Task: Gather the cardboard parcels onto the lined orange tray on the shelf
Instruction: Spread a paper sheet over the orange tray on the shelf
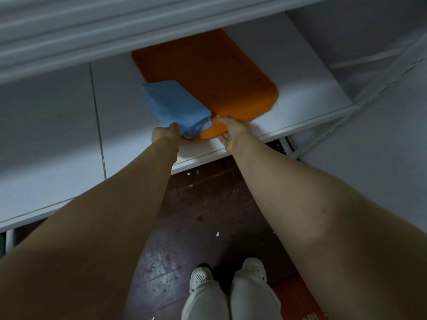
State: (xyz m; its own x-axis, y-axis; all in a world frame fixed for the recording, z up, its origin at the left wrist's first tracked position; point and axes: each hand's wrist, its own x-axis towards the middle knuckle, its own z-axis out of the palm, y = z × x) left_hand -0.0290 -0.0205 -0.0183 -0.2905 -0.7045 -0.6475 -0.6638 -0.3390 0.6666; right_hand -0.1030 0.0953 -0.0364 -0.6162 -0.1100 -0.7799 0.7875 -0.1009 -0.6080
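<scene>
The person stands on a dark, scuffed floor (208, 215), white shoes (201, 277) close together. A strip of floor lies between the shoes and the front edge of the white shelf (300, 93). Both bare arms reach across that edge.

The orange tray (219, 72) lies on the shelf, turned at an angle. Its near corner sits just behind the front edge. Its far end runs under the upper shelf (92, 31), which hides that end. Bare shelf board shows on both sides of the tray, wider on the left. On the right, the metal post (369, 93) of the frame stands well apart from the tray.

The left hand (165, 135) has its fingers curled round the near end of a folded blue sheet (173, 102) and pinches it; most of the fingers are hidden beneath. The sheet covers the tray's near left corner, and its left side reaches past the rim over the shelf. The right hand (231, 132) grips the tray's near edge, thumb on top of the rim and fingers curled against the side. The two hands are near each other, with the tray's corner between them.

Small pale scraps lie on the floor below the shelf edge. A red mat (298, 296) shows at the lower right. The light is dim.
</scene>
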